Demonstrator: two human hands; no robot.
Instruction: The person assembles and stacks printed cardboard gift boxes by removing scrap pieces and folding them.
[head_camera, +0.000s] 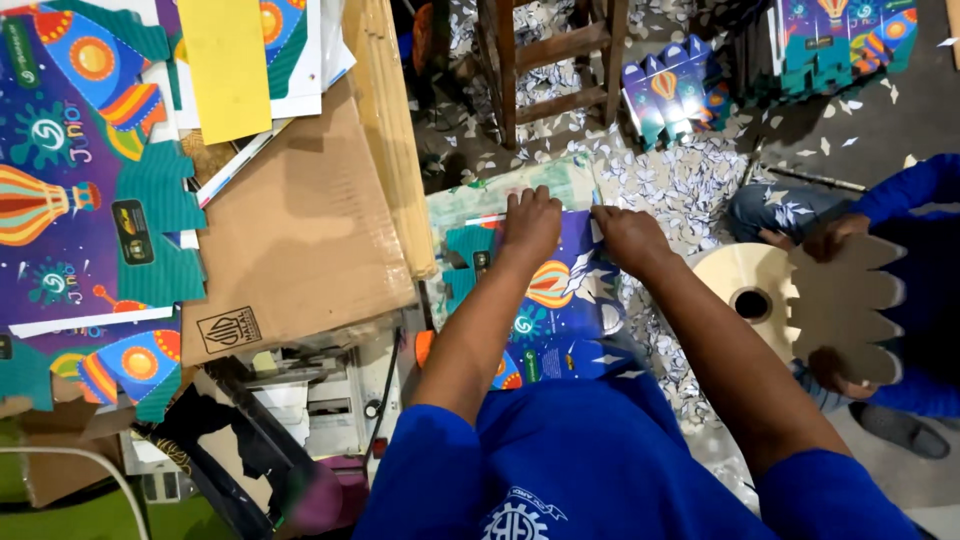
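**user1:** Cardboard everywhere. Both hands are down on a printed sheet (560, 300), purple-blue with a striped balloon on it, lying flat right in front of the person's blue shirt (590, 470). Left hand (530, 225) sits on the sheet's far edge, fingers curled down and pressing on it. Right hand (628, 237) is just beside it at the same edge, fingers bent, tips on the sheet.

**user2:** Is either hand actually pinching the sheet, or just resting on it?

**user1:** Can't tell, the fingertips are tucked under. They're touching it, that much is clear. The hands are close together but apart.

**user2:** What's around it?

**user1:** Paper scraps (680, 185) are scattered all over the floor past the sheet. A brown board (300, 250) lies to the left, with more printed sheets (80, 170) stacked beyond it and a yellow paper (225, 65) on top. A wooden stool (545, 60) stands further ahead, with a folded box (675, 90) near it. On the right, another person in blue sleeves (915, 190) holds a scalloped card (845, 305) against a tape roll (745, 290).
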